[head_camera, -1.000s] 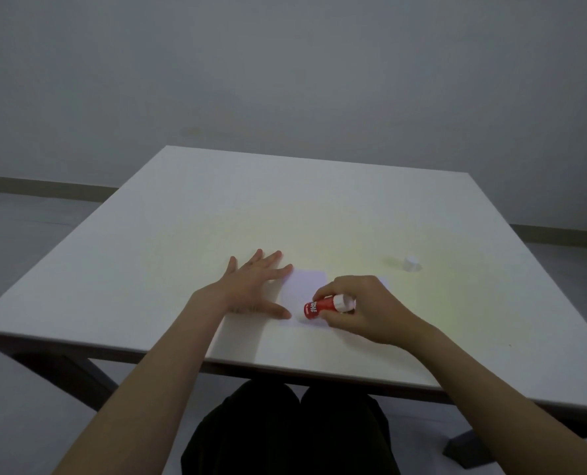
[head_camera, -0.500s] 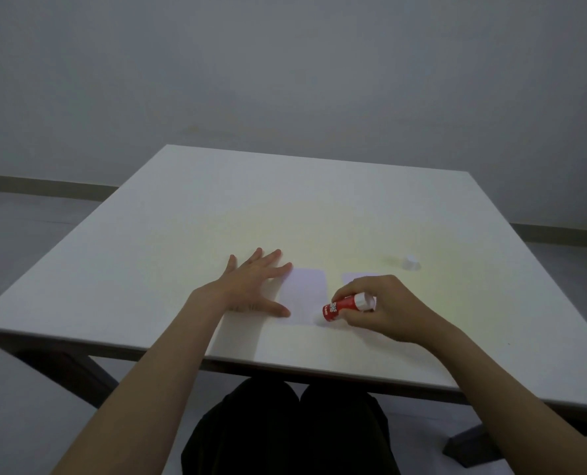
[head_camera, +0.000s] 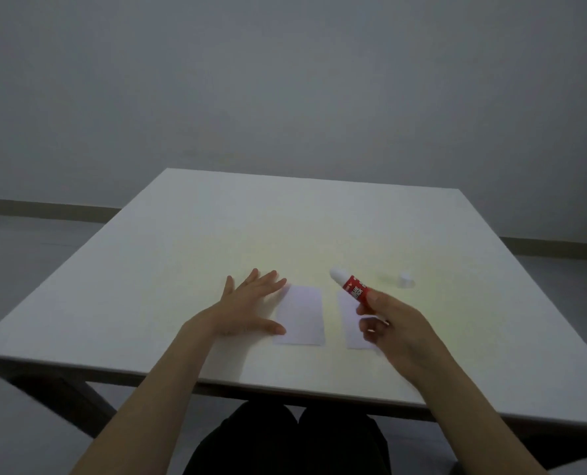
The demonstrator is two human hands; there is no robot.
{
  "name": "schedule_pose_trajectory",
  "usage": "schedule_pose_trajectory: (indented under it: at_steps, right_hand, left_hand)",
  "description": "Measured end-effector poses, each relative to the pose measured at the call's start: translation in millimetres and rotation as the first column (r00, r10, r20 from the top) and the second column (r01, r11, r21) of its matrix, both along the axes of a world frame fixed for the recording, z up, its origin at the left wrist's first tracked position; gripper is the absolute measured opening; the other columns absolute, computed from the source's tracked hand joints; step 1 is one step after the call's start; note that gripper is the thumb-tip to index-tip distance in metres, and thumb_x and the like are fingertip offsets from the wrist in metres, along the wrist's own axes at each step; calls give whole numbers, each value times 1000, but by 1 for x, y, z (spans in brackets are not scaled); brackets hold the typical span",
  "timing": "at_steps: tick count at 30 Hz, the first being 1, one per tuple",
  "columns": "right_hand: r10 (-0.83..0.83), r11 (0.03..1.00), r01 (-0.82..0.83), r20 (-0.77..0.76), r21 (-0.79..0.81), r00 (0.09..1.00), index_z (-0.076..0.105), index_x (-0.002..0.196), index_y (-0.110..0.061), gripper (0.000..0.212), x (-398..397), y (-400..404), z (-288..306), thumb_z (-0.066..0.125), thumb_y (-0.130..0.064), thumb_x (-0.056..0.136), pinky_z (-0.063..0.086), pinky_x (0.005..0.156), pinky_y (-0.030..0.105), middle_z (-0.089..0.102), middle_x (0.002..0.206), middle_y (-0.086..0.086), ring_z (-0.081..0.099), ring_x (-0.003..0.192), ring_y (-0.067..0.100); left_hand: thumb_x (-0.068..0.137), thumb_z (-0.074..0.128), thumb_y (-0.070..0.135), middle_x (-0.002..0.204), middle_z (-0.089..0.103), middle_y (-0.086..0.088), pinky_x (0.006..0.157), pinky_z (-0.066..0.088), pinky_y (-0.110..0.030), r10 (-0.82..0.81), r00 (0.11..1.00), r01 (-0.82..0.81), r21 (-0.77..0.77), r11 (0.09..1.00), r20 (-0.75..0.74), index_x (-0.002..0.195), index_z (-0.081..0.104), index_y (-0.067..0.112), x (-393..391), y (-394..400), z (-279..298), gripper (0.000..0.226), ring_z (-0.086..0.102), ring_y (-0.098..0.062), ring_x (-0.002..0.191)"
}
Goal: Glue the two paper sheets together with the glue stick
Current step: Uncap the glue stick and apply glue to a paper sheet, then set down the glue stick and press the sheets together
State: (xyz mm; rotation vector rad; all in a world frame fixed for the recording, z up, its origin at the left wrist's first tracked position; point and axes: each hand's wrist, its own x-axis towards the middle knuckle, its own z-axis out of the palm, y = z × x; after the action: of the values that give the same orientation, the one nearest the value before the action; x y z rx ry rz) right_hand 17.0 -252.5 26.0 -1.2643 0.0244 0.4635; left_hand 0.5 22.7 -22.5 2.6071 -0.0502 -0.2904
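Raised: glue stick (head_camera: pixel 353 286) off left sheet (head_camera: pixel 300 315) | right hand (head_camera: pixel 396 325) fingers clamped | left hand (head_camera: pixel 247 308) splayed flat

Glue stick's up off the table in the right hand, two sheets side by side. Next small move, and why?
Probably set the glue stick down near its cap, freeing the right hand to lift the right sheet onto the left sheet. The sheets lie apart, and the left hand rests flat at the left sheet's edge.
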Motion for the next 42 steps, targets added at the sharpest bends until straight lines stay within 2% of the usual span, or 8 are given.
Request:
schedule_pose_trajectory:
  at_steps: [5,9,11,15,22,24,28,42]
  right_hand:
    - [166,962,-105,-234,250,958,67,101,-9,29,-43,20,-7,52,-28,85,43,53,26,70,71,4,57,51,14]
    - [248,916,-139,-259,376,934,76,90,-15,37,-56,39,-8,45,-36,88,40,54,28,66,69,6,55,50,17]
    - [262,911,-169,-213,376,941,75,93,-15,39,-56,46,-5,43,-37,91,38,55,28,63,68,6,53,50,18]
    - [246,933,-211,-87,292,966,71,89,-12,35,-54,51,-1,50,-40,83,41,51,30,60,66,8,51,50,21]
    - [301,948,-287,94,-138,949,61,113,-30,25,-54,30,-3,49,-40,94,50,58,26,72,91,0,64,65,19]
    - [301,944,-279,117,-174,947,60,116,-33,25,-57,25,-5,45,-35,96,49,59,25,71,96,1,64,67,18]
    - [315,936,-284,136,-207,939,61,115,-31,25,-59,19,-2,45,-31,97,49,59,24,69,95,1,64,67,17]
    - [301,922,-245,156,-300,941,60,116,-25,24,-48,8,-4,46,-19,97,49,61,23,67,94,1,63,64,11]
  left_hand:
    - [79,63,54,155,21,21,118,-6,-47,147,988,-131,-240,962,49,137,33,50,-8,-10,16,66,10,-4,145]
    - [86,59,40,118,55,39,96,35,-8,242,954,-107,-548,829,179,103,59,58,-27,-47,41,24,47,24,109]
    - [87,58,36,100,70,32,77,41,2,261,953,-83,-694,715,154,94,71,49,-38,-67,52,20,60,17,98]
    - [87,61,25,95,77,14,71,45,0,354,931,-129,-828,545,88,89,78,27,-46,-87,63,17,70,1,90]
    - [79,70,27,86,78,9,80,42,-15,522,848,-236,-814,532,95,77,78,24,-32,-71,80,9,70,2,86]
    - [78,70,32,78,78,0,78,43,-21,584,792,-278,-746,605,178,68,77,20,-16,-54,86,18,66,-7,79]
    - [83,62,29,55,70,3,46,31,-14,629,705,-416,-527,741,327,63,71,7,21,-26,92,31,41,-3,46]
    - [85,55,20,35,57,17,38,32,-9,624,753,-500,-434,749,209,55,65,3,52,-13,58,35,44,1,38]
